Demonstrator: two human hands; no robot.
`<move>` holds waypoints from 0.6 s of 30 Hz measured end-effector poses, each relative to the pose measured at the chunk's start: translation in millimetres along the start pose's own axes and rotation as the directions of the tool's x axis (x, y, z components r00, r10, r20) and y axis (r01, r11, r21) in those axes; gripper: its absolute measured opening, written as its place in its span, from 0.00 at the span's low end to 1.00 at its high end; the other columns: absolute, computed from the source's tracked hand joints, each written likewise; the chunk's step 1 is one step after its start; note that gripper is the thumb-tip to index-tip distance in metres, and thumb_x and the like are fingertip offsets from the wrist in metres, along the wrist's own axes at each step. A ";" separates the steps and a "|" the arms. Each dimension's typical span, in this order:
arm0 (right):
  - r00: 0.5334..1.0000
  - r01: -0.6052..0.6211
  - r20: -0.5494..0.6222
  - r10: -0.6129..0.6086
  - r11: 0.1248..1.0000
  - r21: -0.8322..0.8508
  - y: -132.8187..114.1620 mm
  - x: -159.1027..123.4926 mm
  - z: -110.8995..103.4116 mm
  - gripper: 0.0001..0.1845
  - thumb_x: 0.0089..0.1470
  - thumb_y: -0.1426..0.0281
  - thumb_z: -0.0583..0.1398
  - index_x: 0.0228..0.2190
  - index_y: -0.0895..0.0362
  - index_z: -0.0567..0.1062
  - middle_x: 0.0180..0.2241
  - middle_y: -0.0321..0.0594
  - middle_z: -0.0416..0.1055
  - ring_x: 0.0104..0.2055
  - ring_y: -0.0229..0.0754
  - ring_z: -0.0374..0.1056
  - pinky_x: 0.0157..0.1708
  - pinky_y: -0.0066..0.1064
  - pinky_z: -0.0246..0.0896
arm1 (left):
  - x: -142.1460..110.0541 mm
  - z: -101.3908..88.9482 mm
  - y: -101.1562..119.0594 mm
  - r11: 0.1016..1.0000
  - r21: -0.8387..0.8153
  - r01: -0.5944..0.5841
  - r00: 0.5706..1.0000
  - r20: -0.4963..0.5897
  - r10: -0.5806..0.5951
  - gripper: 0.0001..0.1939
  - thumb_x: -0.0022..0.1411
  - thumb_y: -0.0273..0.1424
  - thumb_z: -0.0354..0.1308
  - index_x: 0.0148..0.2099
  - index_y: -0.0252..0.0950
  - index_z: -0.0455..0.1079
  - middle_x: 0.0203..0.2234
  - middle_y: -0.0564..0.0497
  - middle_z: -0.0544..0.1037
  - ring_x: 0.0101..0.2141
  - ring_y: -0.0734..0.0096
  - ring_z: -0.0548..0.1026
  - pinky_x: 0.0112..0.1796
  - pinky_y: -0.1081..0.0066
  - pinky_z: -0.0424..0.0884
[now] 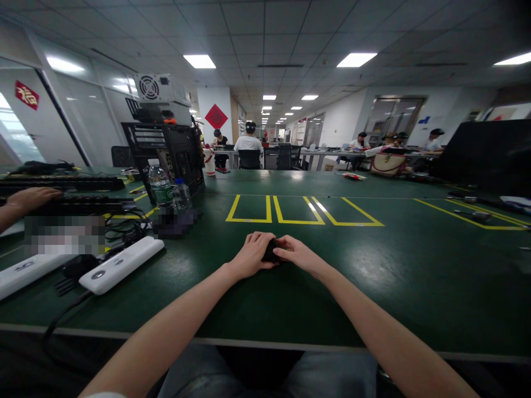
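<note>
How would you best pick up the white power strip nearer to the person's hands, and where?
I'd hold the white power strip around its middle, fingers across its narrow width, coming from above and the right. It is long, slim and lies flat; bare green tabletop borders its right side, while black cables crowd beyond its other side.
</note>
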State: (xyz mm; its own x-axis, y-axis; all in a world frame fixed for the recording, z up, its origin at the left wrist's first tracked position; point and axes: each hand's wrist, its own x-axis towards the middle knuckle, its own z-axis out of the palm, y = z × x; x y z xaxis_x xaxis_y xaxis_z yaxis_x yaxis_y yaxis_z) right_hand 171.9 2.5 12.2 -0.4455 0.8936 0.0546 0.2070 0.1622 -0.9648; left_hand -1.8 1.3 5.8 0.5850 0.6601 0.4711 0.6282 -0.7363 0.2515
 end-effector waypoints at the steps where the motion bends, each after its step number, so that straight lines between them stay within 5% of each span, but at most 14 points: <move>1: 0.999 0.026 0.019 -0.026 1.000 0.003 0.1 -0.1 0.0 0.17 0.40 0.66 0.61 0.33 0.57 0.62 0.37 0.40 0.64 0.41 0.42 0.63 0.42 0.40 0.59 | 0.0 0.4 -0.2 1.000 0.002 -0.002 1.000 -0.004 0.002 0.28 0.47 0.34 0.59 0.49 0.41 0.52 0.43 0.49 0.63 0.45 0.60 0.59 0.44 0.60 0.55; 5: 0.994 0.091 0.061 -0.094 0.994 0.053 0.4 -2.0 0.9 0.23 0.35 0.68 0.64 0.33 0.55 0.60 0.34 0.36 0.64 0.39 0.41 0.64 0.41 0.40 0.60 | 0.3 2.3 -1.0 1.000 0.013 0.001 1.000 -0.010 -0.001 0.30 0.46 0.33 0.60 0.49 0.40 0.51 0.44 0.48 0.63 0.45 0.60 0.59 0.44 0.59 0.55; 10: 0.998 0.060 -0.003 -0.060 0.998 0.003 -1.0 -3.8 2.2 0.15 0.44 0.62 0.58 0.33 0.55 0.62 0.35 0.38 0.65 0.40 0.41 0.63 0.40 0.40 0.59 | 0.8 3.3 -1.7 1.000 0.014 -0.008 1.000 -0.014 0.008 0.30 0.46 0.35 0.60 0.50 0.40 0.51 0.44 0.48 0.63 0.45 0.60 0.59 0.43 0.60 0.55; 18: 1.000 0.015 0.012 -0.016 0.999 0.049 -1.9 -0.8 1.9 0.16 0.42 0.65 0.60 0.33 0.57 0.63 0.37 0.39 0.64 0.42 0.41 0.62 0.43 0.39 0.59 | -0.1 0.2 -0.1 1.000 0.004 0.002 1.000 0.002 -0.002 0.29 0.47 0.35 0.59 0.49 0.42 0.51 0.44 0.49 0.63 0.45 0.60 0.59 0.43 0.60 0.55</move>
State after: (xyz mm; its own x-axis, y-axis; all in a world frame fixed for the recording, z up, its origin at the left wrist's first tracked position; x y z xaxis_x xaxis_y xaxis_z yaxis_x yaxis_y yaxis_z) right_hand 170.2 0.7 13.4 -0.4588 0.8860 0.0667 0.1577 0.1551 -0.9752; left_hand -1.8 1.3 5.6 0.5848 0.6621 0.4687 0.6314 -0.7342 0.2495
